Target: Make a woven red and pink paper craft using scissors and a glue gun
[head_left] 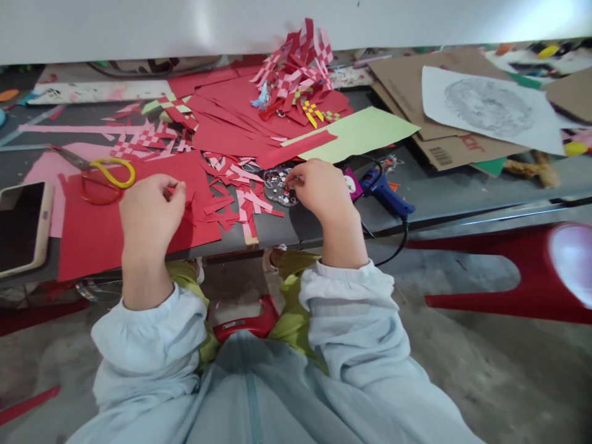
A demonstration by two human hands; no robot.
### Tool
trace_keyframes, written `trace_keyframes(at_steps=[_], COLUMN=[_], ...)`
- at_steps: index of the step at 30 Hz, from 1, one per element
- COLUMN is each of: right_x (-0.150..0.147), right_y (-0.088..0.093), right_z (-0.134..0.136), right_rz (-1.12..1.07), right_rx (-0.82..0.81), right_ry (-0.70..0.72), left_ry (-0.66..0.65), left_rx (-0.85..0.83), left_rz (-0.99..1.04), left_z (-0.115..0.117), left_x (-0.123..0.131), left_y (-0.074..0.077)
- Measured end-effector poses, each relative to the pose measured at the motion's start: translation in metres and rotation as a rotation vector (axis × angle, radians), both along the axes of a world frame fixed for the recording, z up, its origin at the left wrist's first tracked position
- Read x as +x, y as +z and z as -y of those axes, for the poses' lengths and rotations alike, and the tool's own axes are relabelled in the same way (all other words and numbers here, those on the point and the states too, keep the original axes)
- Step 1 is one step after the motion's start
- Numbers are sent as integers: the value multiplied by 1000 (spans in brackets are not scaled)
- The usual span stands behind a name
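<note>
My left hand (152, 213) hovers over a sheet of red paper (99, 228), thumb and fingers pinched together. What it holds, if anything, I cannot make out against the red. To the right, my right hand (324, 191) reaches with curled, pinched fingertips into a small dark dish (271, 196) of beads and small bits. Anything between those fingertips is too small to name. Cut red and pink paper strips (226, 206) lie between the hands. Scissors (106, 179) with yellow and orange handles rest just left of my left hand. A blue glue gun (386, 194) lies right of my right hand.
A phone (23, 225) sits at the left edge. Behind are red sheets (231, 120), woven paper pieces (300, 68) and a pale green sheet (356, 135). Cardboard (444, 148) and a printed white sheet (490, 108) lie right. A red stool (522, 265) stands beside the table.
</note>
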State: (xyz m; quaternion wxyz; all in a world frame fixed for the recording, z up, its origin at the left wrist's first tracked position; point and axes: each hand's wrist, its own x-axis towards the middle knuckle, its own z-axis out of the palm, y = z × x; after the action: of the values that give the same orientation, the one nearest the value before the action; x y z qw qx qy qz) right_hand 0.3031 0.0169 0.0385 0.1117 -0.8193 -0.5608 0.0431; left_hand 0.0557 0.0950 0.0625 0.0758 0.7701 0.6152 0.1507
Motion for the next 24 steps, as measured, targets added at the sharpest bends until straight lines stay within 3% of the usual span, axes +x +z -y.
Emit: trace_keyframes(at_steps=[24], right_x=[-2], right_y=[0], right_z=[-1], right_rz=[-39], right_rx=[-7], right_ry=[35], left_ry=[-6], left_rx=[-15], left_rz=[-25], left_z=[1], left_x=[1], left_y=[1])
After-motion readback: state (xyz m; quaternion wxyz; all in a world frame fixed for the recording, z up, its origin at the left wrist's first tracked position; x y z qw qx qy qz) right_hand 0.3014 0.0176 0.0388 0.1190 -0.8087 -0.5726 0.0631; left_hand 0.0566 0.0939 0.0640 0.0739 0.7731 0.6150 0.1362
